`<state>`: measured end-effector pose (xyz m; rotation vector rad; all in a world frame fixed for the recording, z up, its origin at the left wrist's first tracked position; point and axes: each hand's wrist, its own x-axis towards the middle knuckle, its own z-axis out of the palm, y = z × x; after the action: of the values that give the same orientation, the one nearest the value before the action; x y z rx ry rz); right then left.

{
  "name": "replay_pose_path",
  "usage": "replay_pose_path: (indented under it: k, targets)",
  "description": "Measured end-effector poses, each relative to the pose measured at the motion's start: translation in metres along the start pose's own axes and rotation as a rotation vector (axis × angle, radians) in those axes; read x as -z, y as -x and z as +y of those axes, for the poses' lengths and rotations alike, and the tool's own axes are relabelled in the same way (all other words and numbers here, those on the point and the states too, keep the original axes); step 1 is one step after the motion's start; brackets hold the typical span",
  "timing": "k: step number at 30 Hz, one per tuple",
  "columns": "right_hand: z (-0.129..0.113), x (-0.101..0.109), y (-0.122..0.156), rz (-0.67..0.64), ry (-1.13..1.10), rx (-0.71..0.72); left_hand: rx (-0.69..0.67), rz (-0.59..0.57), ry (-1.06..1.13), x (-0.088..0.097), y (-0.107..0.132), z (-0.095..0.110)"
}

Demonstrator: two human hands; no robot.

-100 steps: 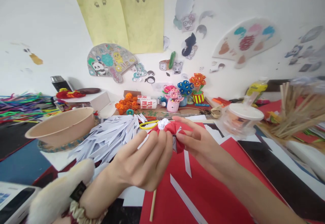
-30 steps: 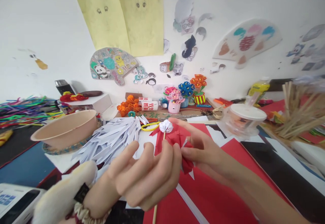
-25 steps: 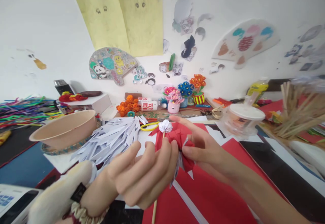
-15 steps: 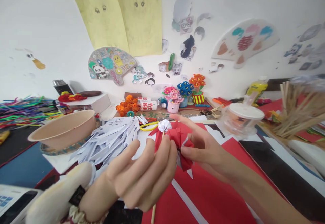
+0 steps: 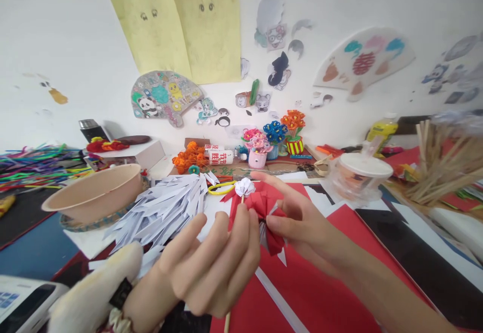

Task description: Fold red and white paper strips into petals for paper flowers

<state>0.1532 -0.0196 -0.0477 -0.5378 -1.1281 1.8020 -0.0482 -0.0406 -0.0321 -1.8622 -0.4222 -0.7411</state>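
Observation:
My left hand [image 5: 215, 260] is closed around a thin wooden stick [image 5: 227, 322], whose lower end shows beneath the hand. A crumpled white paper ball [image 5: 245, 187] sits on the stick's top. Just right of the stick is a folded red paper flower [image 5: 274, 242] with pale undersides. My right hand [image 5: 305, 225] pinches the flower's right side between thumb and fingers, its index finger stretched toward the white ball. Part of the flower is hidden behind my fingers. Below both hands lies red paper [image 5: 317, 293] with a white strip [image 5: 281, 300] on it.
Cut white paper strips [image 5: 162, 212] are heaped left of my hands, near a beige basin [image 5: 94, 192]. Yellow-handled scissors [image 5: 222, 188] lie behind. A lidded tub [image 5: 364, 172] and a black slab [image 5: 411, 257] are at right. Small flower pots [image 5: 257, 159] line the wall.
The red flower has turned and shifted slightly, and more of its pale underside shows beside my left fingers. My hands have moved only a little; both keep their grip.

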Motion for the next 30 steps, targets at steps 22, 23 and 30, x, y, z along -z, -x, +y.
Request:
replay_pose_path:
  k: [22,23,30]
  targets:
    - [0.006,0.006,-0.003,-0.073,0.092,0.177,1.063,-0.093,1.082,-0.021,-0.016,0.001]
    - [0.006,0.007,-0.004,-0.076,0.094,0.178,1.062,-0.099,1.095,-0.021,-0.016,0.001]
    - [0.006,0.013,-0.005,-0.043,0.191,0.266,1.177,-0.211,1.168,-0.013,-0.024,-0.005]
